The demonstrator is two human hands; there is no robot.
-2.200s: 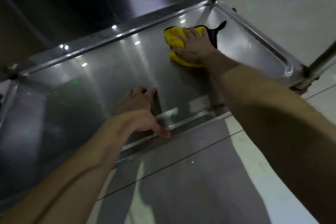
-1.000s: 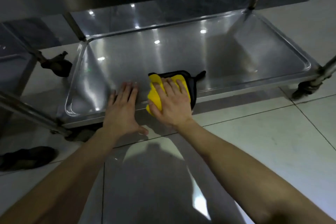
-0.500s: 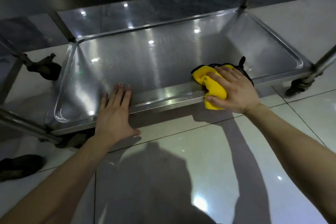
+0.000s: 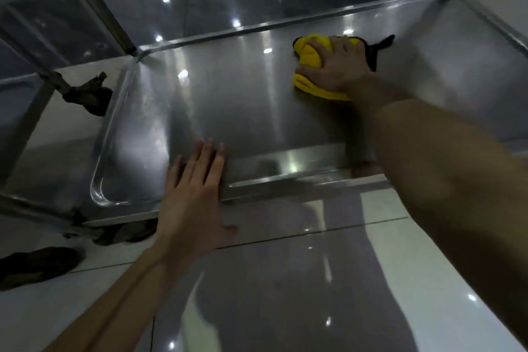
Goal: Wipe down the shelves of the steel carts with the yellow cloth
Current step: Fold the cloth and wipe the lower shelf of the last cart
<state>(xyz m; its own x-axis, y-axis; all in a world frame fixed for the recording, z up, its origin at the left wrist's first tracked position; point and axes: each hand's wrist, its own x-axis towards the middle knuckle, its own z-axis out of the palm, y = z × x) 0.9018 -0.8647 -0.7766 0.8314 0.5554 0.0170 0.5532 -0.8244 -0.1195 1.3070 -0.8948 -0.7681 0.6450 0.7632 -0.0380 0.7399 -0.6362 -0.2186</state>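
Your right hand (image 4: 338, 67) has its fingers curved over the bunched yellow cloth (image 4: 310, 58), thumb tucked against its side, pressing it flat onto the bottom shelf (image 4: 228, 100) near the rear rim. Bunching it like that likely gives you a thick pad to bear down on. Your left hand (image 4: 194, 194) lies spread and flat on the front rim, holding nothing, probably bracing you and steadying the cart against rolling. Half a second ago the cloth was on the front rim at the right; it has since been pushed across to the back, while the left hand has stayed put.
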